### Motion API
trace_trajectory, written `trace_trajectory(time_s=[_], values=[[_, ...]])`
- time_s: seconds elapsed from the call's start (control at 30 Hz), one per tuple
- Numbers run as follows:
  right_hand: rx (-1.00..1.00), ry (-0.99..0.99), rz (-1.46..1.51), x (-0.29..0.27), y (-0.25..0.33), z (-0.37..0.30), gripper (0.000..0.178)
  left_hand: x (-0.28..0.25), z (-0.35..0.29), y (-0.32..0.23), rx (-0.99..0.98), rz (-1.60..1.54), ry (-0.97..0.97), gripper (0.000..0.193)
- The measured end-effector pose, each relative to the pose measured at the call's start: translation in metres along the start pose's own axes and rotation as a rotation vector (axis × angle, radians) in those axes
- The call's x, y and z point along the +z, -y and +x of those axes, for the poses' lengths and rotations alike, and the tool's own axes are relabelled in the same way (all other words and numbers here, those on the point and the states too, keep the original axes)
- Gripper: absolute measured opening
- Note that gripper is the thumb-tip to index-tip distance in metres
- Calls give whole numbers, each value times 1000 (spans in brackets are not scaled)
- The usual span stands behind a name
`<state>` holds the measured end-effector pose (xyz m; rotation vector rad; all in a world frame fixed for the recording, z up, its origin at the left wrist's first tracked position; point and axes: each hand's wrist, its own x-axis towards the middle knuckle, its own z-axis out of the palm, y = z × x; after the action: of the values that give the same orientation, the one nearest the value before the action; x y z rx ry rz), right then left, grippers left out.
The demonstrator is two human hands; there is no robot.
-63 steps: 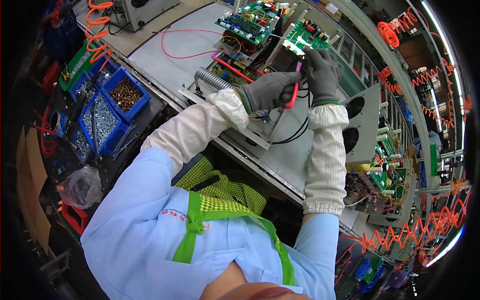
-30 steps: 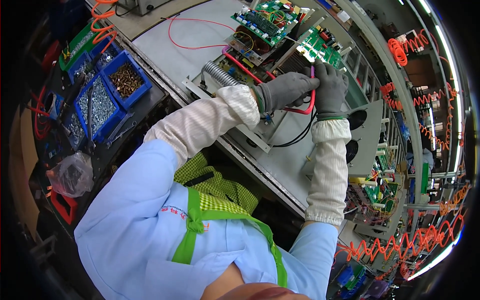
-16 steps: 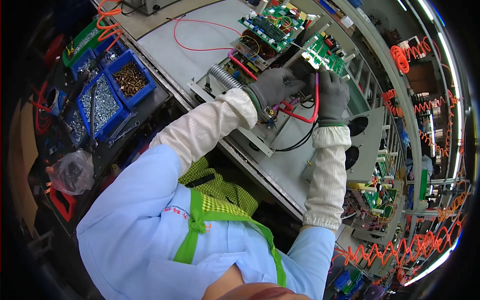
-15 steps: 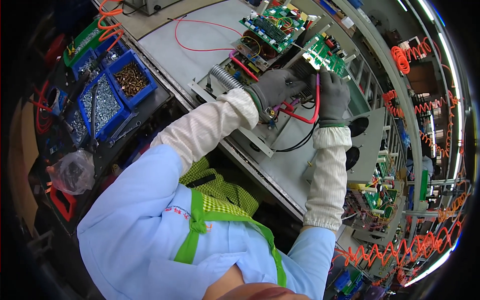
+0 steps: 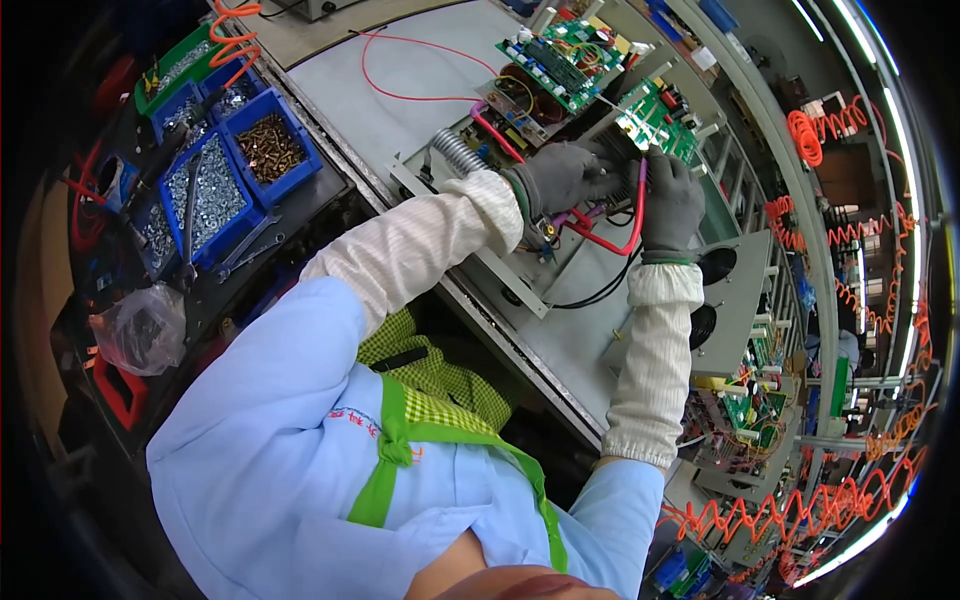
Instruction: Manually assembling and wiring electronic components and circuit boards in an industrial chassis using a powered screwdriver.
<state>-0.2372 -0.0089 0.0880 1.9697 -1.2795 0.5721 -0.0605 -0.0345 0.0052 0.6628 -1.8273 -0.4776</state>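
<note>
Both my hands wear grey gloves and work over an opened electronic unit with a grey metal chassis [image 5: 510, 285]. My left hand [image 5: 562, 178] lies over the unit's middle, its fingers closed and pointing right beside the black finned heat sink [image 5: 628, 150]; what they hold is hidden. My right hand [image 5: 672, 205] is closed at the pink-sleeved upper end of a thick red cable [image 5: 618, 246], which bends down and back toward the left hand. Green circuit boards [image 5: 565, 70] sit beyond the hands. A coiled grey hose [image 5: 458, 152] lies left of my left wrist.
At left, blue bins hold silver fasteners [image 5: 207, 195] and brass-coloured screws [image 5: 268, 148]. Wrenches [image 5: 250, 256] and a clear plastic bag [image 5: 140, 330] lie nearby. A thin red wire [image 5: 370, 80] crosses the bench. Another unit [image 5: 740, 410] stands at right, with orange coiled hoses [image 5: 805, 140] hanging beyond.
The view has shifted slightly, so the bench and bins sit a little lower and farther right. My hands keep nearly the same place on the unit; the right fingers have shifted slightly by the cable end.
</note>
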Motion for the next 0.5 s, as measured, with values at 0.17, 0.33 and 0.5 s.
trace_trajectory(time_s=[0.17,0.33,0.5], values=[[5,26,3,-1,1,-1,33,-2,4,0,46,18,133,28],[1,18,-15,-2,1,0,33,16,12,13,-125,-275,216,22],[-7,22,-4,-1,0,0,31,35,31,14,-787,-765,216,21]])
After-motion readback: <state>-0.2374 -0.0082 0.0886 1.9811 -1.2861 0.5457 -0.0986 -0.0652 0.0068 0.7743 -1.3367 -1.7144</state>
